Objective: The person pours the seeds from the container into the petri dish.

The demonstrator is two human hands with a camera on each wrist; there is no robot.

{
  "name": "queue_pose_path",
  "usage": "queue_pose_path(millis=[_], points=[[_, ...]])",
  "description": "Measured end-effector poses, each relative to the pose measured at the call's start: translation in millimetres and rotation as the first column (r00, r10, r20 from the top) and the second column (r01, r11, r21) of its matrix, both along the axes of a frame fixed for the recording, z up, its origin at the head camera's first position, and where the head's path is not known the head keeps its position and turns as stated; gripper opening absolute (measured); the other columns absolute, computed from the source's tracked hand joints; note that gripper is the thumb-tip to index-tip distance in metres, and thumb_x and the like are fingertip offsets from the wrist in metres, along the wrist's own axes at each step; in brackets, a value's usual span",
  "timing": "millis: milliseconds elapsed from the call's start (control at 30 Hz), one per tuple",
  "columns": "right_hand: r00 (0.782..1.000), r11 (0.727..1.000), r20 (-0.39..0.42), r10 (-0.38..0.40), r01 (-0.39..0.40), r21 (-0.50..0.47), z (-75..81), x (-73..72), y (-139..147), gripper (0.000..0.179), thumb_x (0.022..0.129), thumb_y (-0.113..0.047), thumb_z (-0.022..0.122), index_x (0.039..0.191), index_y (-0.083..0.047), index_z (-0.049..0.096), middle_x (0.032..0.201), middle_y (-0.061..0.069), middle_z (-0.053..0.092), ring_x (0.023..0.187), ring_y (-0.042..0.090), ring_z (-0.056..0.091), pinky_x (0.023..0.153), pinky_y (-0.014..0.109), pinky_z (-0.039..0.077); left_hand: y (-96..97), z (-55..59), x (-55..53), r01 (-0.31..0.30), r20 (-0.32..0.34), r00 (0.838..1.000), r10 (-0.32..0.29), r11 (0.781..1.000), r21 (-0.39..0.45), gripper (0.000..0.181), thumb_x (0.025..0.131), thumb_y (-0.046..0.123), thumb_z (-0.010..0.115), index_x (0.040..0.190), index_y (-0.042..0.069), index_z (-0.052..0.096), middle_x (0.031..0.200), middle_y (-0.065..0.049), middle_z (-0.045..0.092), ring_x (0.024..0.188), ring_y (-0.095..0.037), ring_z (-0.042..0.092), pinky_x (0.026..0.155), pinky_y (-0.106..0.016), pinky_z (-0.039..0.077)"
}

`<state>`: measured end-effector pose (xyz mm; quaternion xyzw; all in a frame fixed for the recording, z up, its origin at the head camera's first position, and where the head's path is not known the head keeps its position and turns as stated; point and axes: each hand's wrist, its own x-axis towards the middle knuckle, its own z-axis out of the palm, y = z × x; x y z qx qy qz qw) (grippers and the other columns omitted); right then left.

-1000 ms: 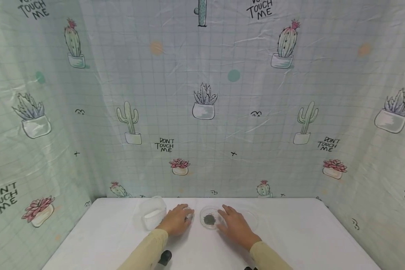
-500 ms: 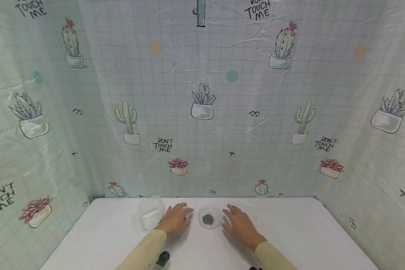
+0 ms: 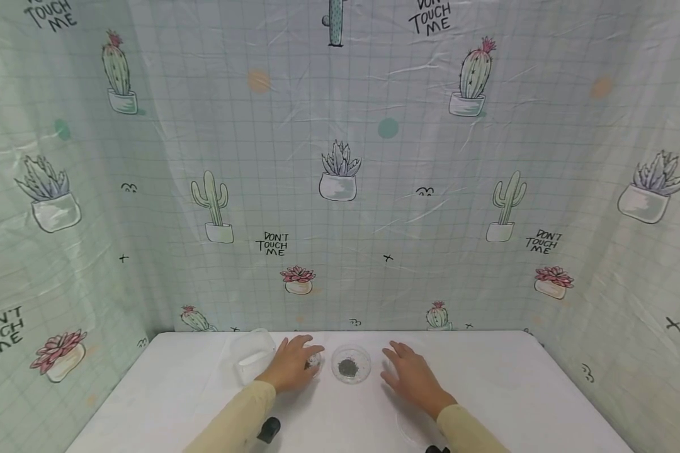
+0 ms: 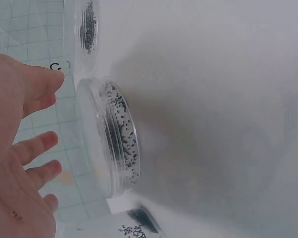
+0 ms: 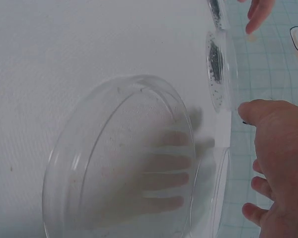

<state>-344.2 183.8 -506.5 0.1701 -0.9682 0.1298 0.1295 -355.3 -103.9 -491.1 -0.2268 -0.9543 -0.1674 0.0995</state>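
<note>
My left hand [image 3: 291, 365] is held over a small round petri dish [image 3: 315, 360] of black granules, which it partly hides in the head view. In the left wrist view that dish [image 4: 97, 144] has its clear lid on, and thumb and fingers are spread apart from it. Just to its right stands a second petri dish [image 3: 362, 357] with a dark heap of granules [image 3: 348, 367]. My right hand [image 3: 413, 374] hovers right of this dish, fingers loosely bent, holding nothing. Below it, in the right wrist view, lies a large clear round dish or lid [image 5: 64, 168].
A translucent white container [image 3: 255, 352] stands left of my left hand. Another clear round piece [image 5: 213, 193] lies beyond the large one in the right wrist view. A patterned curtain [image 3: 340, 251] rises behind the table's back edge. Black granules show in a container [image 4: 134, 225] low in the left wrist view.
My right hand has drawn back to the right, from the edge of the middle petri dish to a gap beside it. The left hand has stayed nearly in place over its dish.
</note>
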Motion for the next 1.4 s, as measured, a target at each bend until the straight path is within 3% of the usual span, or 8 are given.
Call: queue_pose_path(millis=[333, 567, 733, 1100, 1400], points=[[1.0, 1.0, -0.018, -0.013, 0.013, -0.006, -1.1, 0.0, 9.5, 0.049, 0.088, -0.032, 0.068, 0.128, -0.006, 0.059, 0.141, 0.017, 0.052, 0.132, 0.038, 0.046, 0.105, 0.058, 0.043, -6.5, 9.6, 3.8, 0.003, -0.005, 1.0, -0.003, 1.0, -0.009, 0.036, 0.091, 0.026, 0.064, 0.125, 0.017, 0.064, 0.14, -0.014, 0.051, 0.135, -0.033, 0.042, 0.117, -0.061, 0.023], [0.999, 0.999, 0.013, -0.037, 0.038, -0.021, -1.8, 1.3, 16.9, 0.05, 0.087, -0.032, 0.069, 0.129, -0.006, 0.059, 0.142, 0.018, 0.051, 0.134, 0.038, 0.045, 0.107, 0.059, 0.041, -12.6, 13.7, 7.9, 0.011, -0.042, 0.999, -0.012, 0.999, -0.033, 0.036, 0.089, 0.026, 0.067, 0.124, 0.016, 0.065, 0.138, -0.013, 0.053, 0.133, -0.033, 0.044, 0.117, -0.061, 0.024], [0.999, 0.999, -0.011, -0.042, 0.042, -0.025, -4.5, 1.1, 22.9, 0.049, 0.087, -0.032, 0.069, 0.128, -0.007, 0.06, 0.141, 0.017, 0.052, 0.133, 0.037, 0.046, 0.105, 0.059, 0.042, -17.2, 18.1, 11.4, 0.004, -0.066, 0.998, -0.006, 0.999, -0.034, 0.037, 0.088, 0.024, 0.068, 0.124, 0.014, 0.065, 0.137, -0.015, 0.053, 0.132, -0.034, 0.045, 0.117, -0.061, 0.024], [0.996, 0.996, 0.032, -0.085, 0.085, -0.002, -4.5, -0.1, 34.5, 0.05, 0.089, -0.034, 0.066, 0.131, -0.007, 0.058, 0.143, 0.018, 0.05, 0.135, 0.038, 0.044, 0.107, 0.059, 0.041, -30.8, 29.7, 16.4, -0.019, -0.13, 0.991, 0.012, 0.999, -0.047, 0.04, 0.087, 0.02, 0.07, 0.125, 0.01, 0.063, 0.136, -0.016, 0.053, 0.131, -0.036, 0.046, 0.115, -0.063, 0.026], [0.998, 0.998, -0.011, -0.059, 0.059, -0.036, -6.7, 3.1, 42.5, 0.05, 0.088, -0.032, 0.068, 0.129, -0.005, 0.059, 0.14, 0.019, 0.052, 0.131, 0.039, 0.047, 0.103, 0.061, 0.043, -47.1, 30.7, 18.3, -0.064, -0.139, 0.989, 0.057, 0.997, -0.044, 0.044, 0.086, 0.025, 0.071, 0.127, 0.011, 0.061, 0.138, -0.016, 0.052, 0.133, -0.035, 0.045, 0.115, -0.062, 0.026]])
